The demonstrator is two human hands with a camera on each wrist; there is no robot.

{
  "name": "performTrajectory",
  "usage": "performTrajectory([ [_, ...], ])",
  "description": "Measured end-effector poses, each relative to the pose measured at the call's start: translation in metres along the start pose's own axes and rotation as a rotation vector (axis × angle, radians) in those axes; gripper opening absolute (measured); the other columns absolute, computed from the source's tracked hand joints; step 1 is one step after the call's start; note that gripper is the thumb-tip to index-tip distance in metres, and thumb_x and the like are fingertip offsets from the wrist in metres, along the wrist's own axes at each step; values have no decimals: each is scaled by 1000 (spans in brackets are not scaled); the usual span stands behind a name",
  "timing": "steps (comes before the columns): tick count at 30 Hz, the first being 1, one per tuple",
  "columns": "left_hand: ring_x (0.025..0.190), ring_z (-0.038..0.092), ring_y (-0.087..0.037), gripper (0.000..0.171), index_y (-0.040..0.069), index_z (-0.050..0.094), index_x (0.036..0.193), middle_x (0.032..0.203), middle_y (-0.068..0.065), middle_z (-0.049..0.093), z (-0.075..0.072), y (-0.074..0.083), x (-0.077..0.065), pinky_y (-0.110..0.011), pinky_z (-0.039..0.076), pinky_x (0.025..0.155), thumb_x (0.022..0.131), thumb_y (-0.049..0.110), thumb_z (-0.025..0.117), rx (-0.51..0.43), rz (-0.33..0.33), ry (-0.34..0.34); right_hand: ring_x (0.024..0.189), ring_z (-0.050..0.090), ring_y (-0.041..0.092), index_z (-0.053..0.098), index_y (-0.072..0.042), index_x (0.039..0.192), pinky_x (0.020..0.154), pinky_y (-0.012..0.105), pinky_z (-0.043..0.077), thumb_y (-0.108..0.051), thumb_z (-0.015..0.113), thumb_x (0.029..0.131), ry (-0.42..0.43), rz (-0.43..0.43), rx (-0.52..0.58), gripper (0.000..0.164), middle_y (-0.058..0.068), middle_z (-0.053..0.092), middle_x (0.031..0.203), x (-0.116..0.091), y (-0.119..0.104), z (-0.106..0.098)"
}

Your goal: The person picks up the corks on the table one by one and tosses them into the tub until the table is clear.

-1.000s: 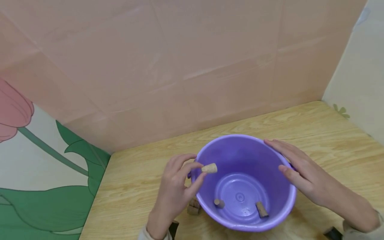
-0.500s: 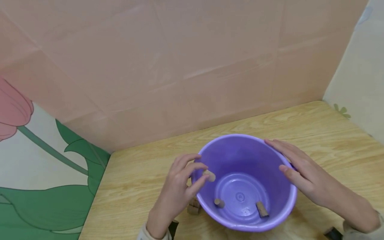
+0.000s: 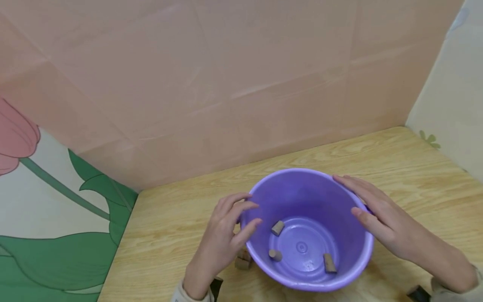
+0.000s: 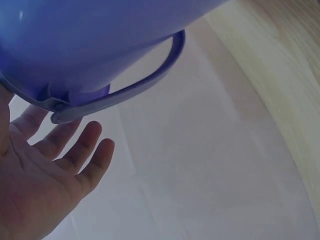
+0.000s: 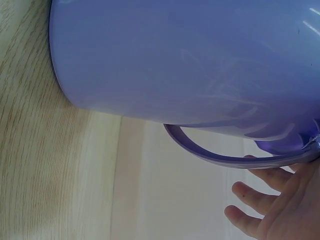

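Observation:
A purple plastic bucket (image 3: 302, 285) stands on the wooden table. Inside it lie three corks: one by the left wall (image 3: 277, 228), a second cork (image 3: 275, 255) below that, and a third cork (image 3: 329, 263) at the lower right. My left hand (image 3: 226, 228) hovers at the bucket's left rim, thumb and fingers spread apart with nothing between them. On the right rim rests my right hand (image 3: 385, 218), its fingers extended along the edge. The bucket's handle (image 4: 135, 90) hangs down beside the left fingers in the left wrist view.
More brown corks (image 3: 243, 259) lie on the table (image 3: 162, 235) just left of the bucket, partly hidden by the left hand. A pink sheet-covered wall (image 3: 211, 92) rises behind, and a pale wall (image 3: 453, 105) borders the right side.
The left thumb and fingers have parted and let go of a cork. It has dropped into the bucket and lies by the left wall. The right hand has stayed on the rim.

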State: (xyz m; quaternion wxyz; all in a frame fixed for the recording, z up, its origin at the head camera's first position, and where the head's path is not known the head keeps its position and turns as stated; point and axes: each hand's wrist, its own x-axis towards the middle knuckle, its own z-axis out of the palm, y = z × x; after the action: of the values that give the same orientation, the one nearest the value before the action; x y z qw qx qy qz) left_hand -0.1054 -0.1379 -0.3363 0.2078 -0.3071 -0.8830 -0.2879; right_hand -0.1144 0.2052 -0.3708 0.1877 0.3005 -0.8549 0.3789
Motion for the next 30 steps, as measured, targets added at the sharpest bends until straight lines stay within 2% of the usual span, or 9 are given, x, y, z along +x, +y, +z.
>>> performTrajectory([
  [2, 116, 56, -17, 28, 14, 68, 115, 130, -5, 62, 1, -2, -1, -30, 54, 88, 97, 34, 63, 28, 9, 16, 139, 33, -4, 41, -9, 150, 113, 7, 20, 4, 53, 89, -1, 0, 0, 63, 4, 48, 146, 0, 0, 0],
  [5, 117, 56, -18, 31, 13, 67, 117, 129, -5, 63, 1, -5, -2, -36, 52, 94, 100, 38, 58, 58, 15, 29, 139, 32, -4, 41, -9, 150, 113, 7, 20, 4, 53, 89, -2, -3, -1, 63, 3, 48, 147, 1, -1, 0],
  [11, 125, 55, -21, 31, 11, 65, 122, 128, -4, 64, -2, -13, -6, -43, 46, 107, 100, 31, 57, 76, -12, 33, 139, 32, -3, 41, -10, 150, 113, 7, 20, 4, 53, 89, -7, -3, 2, 64, 4, 48, 147, 1, 0, 0],
  [30, 123, 57, -18, 29, 13, 64, 123, 124, 0, 66, -4, -30, -22, -45, 47, 105, 99, 28, 60, 123, -75, 7, 139, 33, -3, 40, -9, 151, 112, 6, 21, 4, 55, 89, 3, -36, 2, 65, 1, 47, 148, 0, -1, -1],
])
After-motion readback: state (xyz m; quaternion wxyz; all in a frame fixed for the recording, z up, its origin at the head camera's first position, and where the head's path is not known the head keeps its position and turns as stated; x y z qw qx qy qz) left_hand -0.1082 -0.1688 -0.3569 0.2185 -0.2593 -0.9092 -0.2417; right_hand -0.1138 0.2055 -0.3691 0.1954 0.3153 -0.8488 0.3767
